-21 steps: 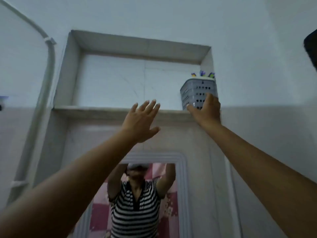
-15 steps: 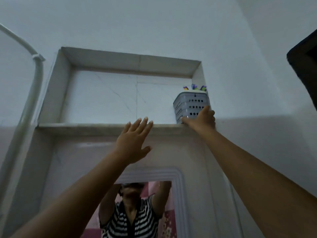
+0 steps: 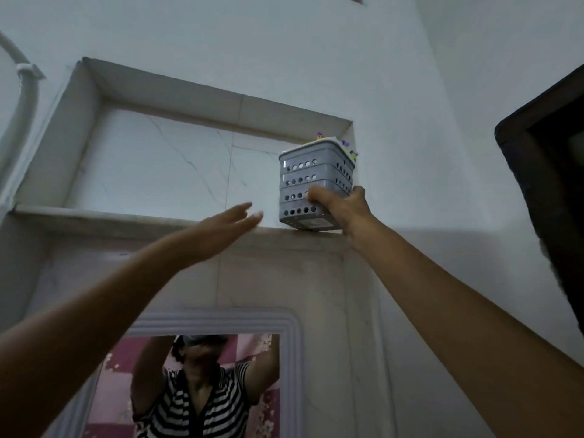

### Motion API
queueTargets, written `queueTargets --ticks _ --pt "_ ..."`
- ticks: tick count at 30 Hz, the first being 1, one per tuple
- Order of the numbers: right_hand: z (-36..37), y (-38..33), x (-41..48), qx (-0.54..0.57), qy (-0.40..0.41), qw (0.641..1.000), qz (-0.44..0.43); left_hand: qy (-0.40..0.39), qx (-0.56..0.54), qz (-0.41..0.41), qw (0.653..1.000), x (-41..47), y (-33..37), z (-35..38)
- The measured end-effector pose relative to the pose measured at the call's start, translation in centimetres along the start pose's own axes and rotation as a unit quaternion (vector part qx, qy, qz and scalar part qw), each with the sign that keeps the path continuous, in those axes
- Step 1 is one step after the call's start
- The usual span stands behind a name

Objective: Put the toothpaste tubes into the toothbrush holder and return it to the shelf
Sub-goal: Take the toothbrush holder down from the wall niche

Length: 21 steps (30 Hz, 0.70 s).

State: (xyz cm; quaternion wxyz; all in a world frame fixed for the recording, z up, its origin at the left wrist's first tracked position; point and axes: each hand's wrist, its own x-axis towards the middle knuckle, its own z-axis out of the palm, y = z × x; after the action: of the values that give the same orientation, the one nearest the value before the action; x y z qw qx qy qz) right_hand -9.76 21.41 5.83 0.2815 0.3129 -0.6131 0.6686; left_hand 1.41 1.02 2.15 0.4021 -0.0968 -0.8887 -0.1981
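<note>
One toothbrush holder (image 3: 313, 184) (upright), gripped, right hand (image 3: 343, 207).

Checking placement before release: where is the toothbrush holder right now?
In the head view, the toothbrush holder is at the right end of the shelf, tilted at its front edge, gripped low by the right hand.

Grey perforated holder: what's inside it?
Only small purple and yellow tips show above the rim of the grey perforated plastic holder. What they belong to is hidden by its walls; the right hand covers its lower corner.
</note>
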Motion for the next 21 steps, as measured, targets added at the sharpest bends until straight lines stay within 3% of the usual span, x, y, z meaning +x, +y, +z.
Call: queueTargets --ticks 3,7,11,15,17,21 --pt "-0.9 -1.7 -4.2 0.064 -0.059 0.996 0.014 0.024 -0.164 0.019 0.986 -1.3 2.8 0.0" --pt "-1.5 -0.8 -11.1 0.111 -0.121 0.986 0.032 0.018 -0.256 0.055 0.965 -5.7 5.3 3.0" --pt "-2.3 5.1 -18.3 0.155 -0.187 0.969 0.038 0.031 -0.334 0.041 0.941 -13.0 3.0 7.8" --pt "-3.1 14.3 -27.1 0.198 -0.226 0.949 0.094 -0.014 -0.348 0.001 0.937 -22.7 -1.1 15.2" --pt "-3.5 19.5 -31.7 0.178 -0.244 0.943 0.143 -0.059 -0.302 -0.044 0.950 -27.9 -3.5 18.7" --pt "-4.1 29.2 -42.9 0.137 -0.171 0.933 0.286 -0.146 -0.190 -0.192 0.952 -38.0 -9.7 23.2"
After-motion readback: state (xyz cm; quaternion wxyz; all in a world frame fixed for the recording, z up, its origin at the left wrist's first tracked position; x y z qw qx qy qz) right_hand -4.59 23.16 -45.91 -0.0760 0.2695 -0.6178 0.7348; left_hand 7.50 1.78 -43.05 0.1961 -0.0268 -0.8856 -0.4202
